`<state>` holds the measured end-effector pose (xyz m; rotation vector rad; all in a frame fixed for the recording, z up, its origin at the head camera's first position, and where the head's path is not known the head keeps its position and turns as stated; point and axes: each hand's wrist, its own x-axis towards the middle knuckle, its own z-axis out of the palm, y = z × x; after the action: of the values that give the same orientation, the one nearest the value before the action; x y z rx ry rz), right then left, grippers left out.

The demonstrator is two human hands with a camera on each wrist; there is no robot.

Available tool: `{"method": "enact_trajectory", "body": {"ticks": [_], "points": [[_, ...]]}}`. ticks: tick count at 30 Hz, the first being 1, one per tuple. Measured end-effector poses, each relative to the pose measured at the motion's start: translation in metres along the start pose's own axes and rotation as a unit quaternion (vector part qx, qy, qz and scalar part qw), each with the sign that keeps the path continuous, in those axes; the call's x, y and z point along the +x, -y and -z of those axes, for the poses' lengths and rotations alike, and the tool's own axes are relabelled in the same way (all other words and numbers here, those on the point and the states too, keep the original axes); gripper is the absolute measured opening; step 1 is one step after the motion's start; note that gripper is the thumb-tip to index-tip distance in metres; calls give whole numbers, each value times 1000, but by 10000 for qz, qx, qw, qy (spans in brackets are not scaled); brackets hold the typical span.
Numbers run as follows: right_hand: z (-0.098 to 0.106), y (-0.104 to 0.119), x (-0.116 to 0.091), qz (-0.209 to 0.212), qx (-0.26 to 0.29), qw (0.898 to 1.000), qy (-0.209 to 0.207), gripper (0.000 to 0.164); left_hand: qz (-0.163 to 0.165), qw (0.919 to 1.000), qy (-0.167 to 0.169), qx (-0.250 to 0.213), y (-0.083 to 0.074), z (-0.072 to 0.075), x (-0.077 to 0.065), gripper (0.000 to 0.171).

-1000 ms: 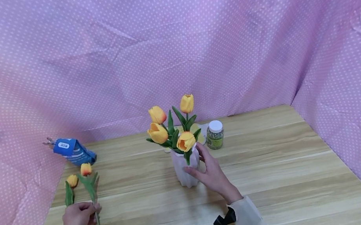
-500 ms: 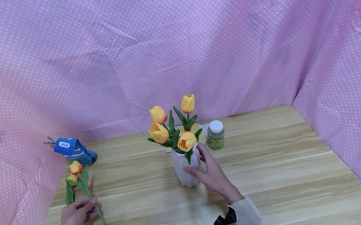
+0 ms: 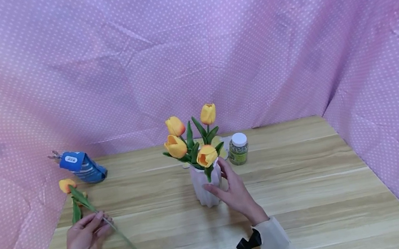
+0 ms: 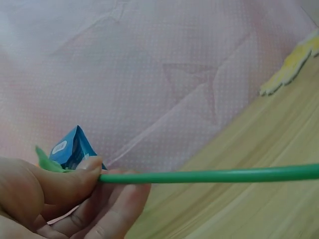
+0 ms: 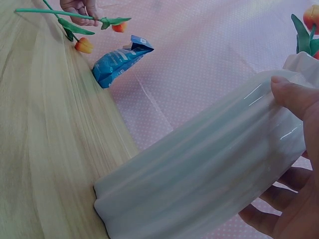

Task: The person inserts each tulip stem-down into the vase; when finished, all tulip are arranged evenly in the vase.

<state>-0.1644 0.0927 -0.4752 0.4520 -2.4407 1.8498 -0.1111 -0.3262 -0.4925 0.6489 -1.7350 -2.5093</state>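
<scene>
My left hand (image 3: 84, 238) pinches the green stem of a yellow-orange tulip (image 3: 125, 239) between thumb and fingers, above the left side of the table. Its bloom points to the far left and its stem end toward the near right. Beneath it lies another tulip (image 5: 83, 46), partly covered in the head view. At the middle of the table stands a white fluted vase (image 3: 207, 191) with several yellow tulips (image 3: 206, 156) in it. My right hand (image 3: 235, 193) grips the vase's right side near the top, thumb in front and fingers curled around behind.
A blue packet (image 3: 85, 167) leans at the back left of the wooden table (image 3: 314, 193). Right of the vase is a white-capped jar (image 3: 238, 149). A flat yellow-and-white piece (image 4: 291, 67) lies behind the vase. Pink dotted cloth (image 3: 186, 47) hangs around the table.
My left hand has turned the tulip: its bloom has swung left over the other tulip and its stem end right and away from me. My right hand stays on the vase.
</scene>
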Motion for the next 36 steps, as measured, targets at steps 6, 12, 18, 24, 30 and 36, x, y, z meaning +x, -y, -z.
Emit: {"method": "enact_trajectory", "body": {"ticks": [6,12,18,24,30,36], "points": [[0,1,-1,60,-1,10000,1,80,-403,9924,332,-1113,2,-3,0,21],[0,1,-1,50,5,10000,20,81,-779,9654,1001,-2278,0,-7,-3,28],[1,-1,0,-73,15,10000,24,81,-1244,9323,1557,-3019,-2,-13,-6,33],[0,-2,0,-102,23,9999,46,81,-1652,8910,1908,-3773,-8,-24,-13,36],[0,-2,1,-73,24,10000,39,81,-1942,8799,1701,-3990,-18,-37,-22,32],[0,-1,0,20,19,10000,29,81,-2276,8756,1486,-3993,-24,-50,-31,30]]}}
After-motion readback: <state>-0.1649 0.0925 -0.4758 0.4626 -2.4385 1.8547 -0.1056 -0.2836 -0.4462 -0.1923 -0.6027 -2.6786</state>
